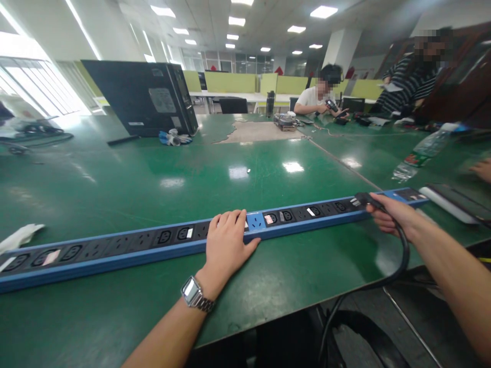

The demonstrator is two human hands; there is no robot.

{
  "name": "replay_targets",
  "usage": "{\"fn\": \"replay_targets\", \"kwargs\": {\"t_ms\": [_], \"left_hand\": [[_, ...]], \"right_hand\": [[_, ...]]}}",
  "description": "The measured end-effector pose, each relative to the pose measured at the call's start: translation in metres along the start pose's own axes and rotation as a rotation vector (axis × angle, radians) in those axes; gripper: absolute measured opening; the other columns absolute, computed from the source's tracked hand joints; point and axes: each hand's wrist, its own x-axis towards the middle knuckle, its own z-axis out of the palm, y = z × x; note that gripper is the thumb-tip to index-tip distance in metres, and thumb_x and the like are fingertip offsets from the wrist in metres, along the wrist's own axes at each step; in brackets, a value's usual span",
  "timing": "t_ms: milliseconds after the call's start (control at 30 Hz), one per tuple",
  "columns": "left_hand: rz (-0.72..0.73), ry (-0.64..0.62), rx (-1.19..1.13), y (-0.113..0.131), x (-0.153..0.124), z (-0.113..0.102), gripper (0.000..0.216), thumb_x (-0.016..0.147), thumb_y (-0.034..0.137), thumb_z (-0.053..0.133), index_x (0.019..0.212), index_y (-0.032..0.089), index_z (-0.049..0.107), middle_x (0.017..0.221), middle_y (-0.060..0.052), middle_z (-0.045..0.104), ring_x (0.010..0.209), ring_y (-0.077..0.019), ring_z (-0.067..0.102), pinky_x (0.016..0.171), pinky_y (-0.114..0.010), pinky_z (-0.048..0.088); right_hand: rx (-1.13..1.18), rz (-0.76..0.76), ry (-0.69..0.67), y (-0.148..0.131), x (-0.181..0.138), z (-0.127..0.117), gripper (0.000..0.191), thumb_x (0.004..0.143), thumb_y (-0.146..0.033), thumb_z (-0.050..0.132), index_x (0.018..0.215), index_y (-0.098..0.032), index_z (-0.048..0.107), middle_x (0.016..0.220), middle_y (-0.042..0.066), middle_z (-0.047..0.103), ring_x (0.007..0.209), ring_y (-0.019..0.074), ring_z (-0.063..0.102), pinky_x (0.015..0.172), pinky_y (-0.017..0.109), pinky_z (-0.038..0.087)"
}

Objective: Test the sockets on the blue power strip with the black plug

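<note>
A long blue power strip [126,250] with black sockets lies across the green table [153,174] near its front edge. My left hand [227,244] rests on top of the strip near its middle, fingers curled over it, a metal watch on the wrist. My right hand [391,214] is closed on a black plug [364,199] at the strip's right part. The plug's thick black cable [399,260] loops down off the table edge.
A black computer case [141,97] lies at the back left. A plastic water bottle [425,151] lies at the right, beside a white and black device [456,202]. Two people sit at the far end. White paper [21,236] lies at the left. Another person's hand [483,169] shows at the right edge.
</note>
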Motion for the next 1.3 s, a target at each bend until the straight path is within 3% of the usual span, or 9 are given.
{"fn": "replay_targets", "kwargs": {"t_ms": [200,600,900,1133,1300], "left_hand": [[0.001,-0.017,0.012,0.000,0.001,0.000,0.061,0.079,0.045,0.067,0.129,0.013,0.054,0.127,-0.015,0.062,0.117,-0.0328,0.054,0.104,-0.050,0.038],[0.017,-0.034,0.030,0.000,0.002,-0.002,0.062,0.080,0.044,0.067,0.131,0.012,0.053,0.128,-0.015,0.061,0.117,-0.0328,0.054,0.104,-0.050,0.038],[0.013,-0.045,0.037,0.000,0.002,-0.003,0.062,0.081,0.045,0.065,0.131,0.012,0.053,0.128,-0.015,0.061,0.118,-0.0325,0.054,0.104,-0.049,0.038],[0.013,-0.053,0.030,-0.001,0.002,-0.002,0.061,0.080,0.045,0.065,0.131,0.013,0.053,0.128,-0.015,0.061,0.118,-0.0328,0.053,0.104,-0.049,0.038],[0.014,-0.051,0.031,-0.001,0.003,-0.002,0.061,0.080,0.044,0.065,0.131,0.012,0.053,0.128,-0.015,0.061,0.118,-0.0328,0.054,0.103,-0.050,0.038]], "right_hand": [[-0.037,0.044,0.023,-0.002,0.003,0.001,0.045,0.090,-0.050,0.054,0.059,-0.017,0.053,0.034,-0.008,0.025,0.027,0.0025,0.021,0.046,0.026,0.003],[-0.117,0.043,0.068,-0.009,-0.001,0.004,0.045,0.091,-0.050,0.049,0.058,-0.019,0.048,0.034,-0.009,0.025,0.026,0.0027,0.019,0.044,0.024,0.003],[-0.072,0.045,0.033,-0.011,0.005,0.035,0.041,0.090,-0.046,0.054,0.059,-0.020,0.044,0.033,-0.009,0.028,0.028,0.0036,0.021,0.039,0.020,0.008],[0.048,0.177,-0.059,-0.013,-0.008,0.004,0.047,0.093,-0.047,0.047,0.056,-0.019,0.044,0.035,-0.011,0.023,0.027,0.0004,0.019,0.045,0.023,0.003],[0.073,0.263,-0.116,-0.023,0.012,-0.003,0.049,0.095,-0.045,0.043,0.053,-0.018,0.045,0.033,-0.009,0.023,0.028,0.0018,0.015,0.045,0.023,0.001]]}}
